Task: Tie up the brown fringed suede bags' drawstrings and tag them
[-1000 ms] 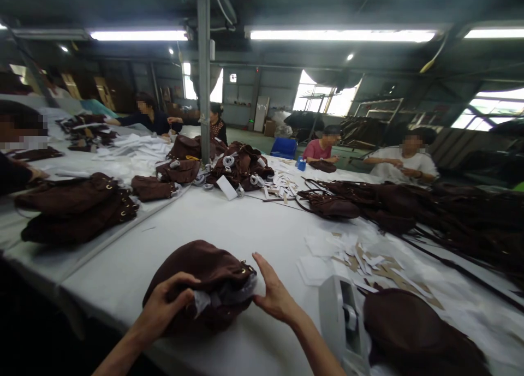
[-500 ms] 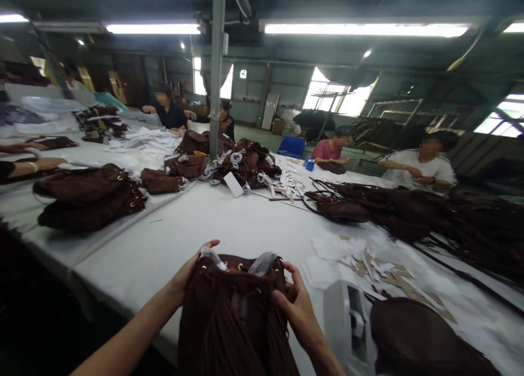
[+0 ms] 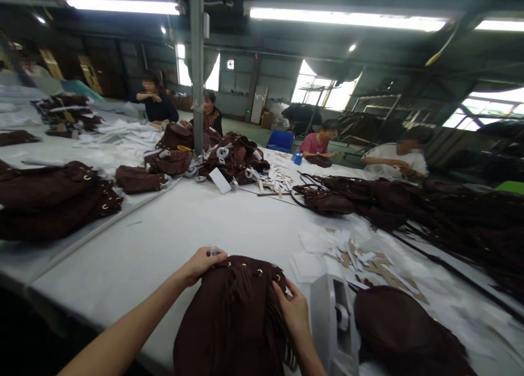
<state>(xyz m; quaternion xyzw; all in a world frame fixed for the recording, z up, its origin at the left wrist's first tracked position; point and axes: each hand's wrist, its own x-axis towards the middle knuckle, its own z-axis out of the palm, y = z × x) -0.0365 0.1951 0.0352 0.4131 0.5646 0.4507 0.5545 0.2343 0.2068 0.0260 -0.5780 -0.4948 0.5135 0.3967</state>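
Left hand [image 3: 203, 265] and right hand [image 3: 295, 309] both clasp a dark brown fringed bag [image 3: 234, 324] by its grommeted rim, one at each end. Bag is at near side of white tabletop [image 3: 164, 239], left of pale grey device [image 3: 321, 318]; second brown bag [image 3: 399, 321] just right of device.

This white-covered table [image 3: 184, 223] has brown bags [image 3: 45, 189] stacked at the left of its near edge. A pale grey device [image 3: 320, 310] stands further right; paper scraps [image 3: 281, 182] lie toward the far edge.
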